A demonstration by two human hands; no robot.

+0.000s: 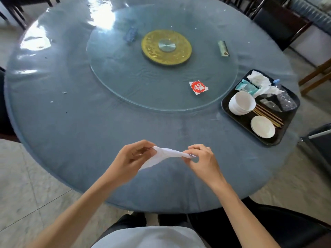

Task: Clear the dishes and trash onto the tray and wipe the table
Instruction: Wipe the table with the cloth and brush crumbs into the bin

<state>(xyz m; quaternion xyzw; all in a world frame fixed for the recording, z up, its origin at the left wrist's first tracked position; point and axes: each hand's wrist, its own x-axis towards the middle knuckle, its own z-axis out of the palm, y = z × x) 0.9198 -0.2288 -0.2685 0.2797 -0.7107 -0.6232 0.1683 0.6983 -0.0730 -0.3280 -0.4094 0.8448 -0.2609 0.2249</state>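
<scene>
Basically, dishes were already cleared onto the tray [226, 111]; a tissue [166, 154] was pinched between left hand [132, 158] and right hand [202, 159], well apart from the tray, so wiping was likely next.

Bench [71, 131] w/ blue-grey cloth, shiny. Centre disc [166, 47] gold, embossed pattern, silver hub. Tray [250, 122] black. Bowls [241, 102] + plate [262, 127] white. Chopsticks [268, 115] brown/gold. Card [198, 87] white w/ red circle, white digits. Tissue [166, 155] white. Packet [248, 86] teal. Bottle cap [276, 81] blue. Floor [21, 176] pale grey marbled.
</scene>
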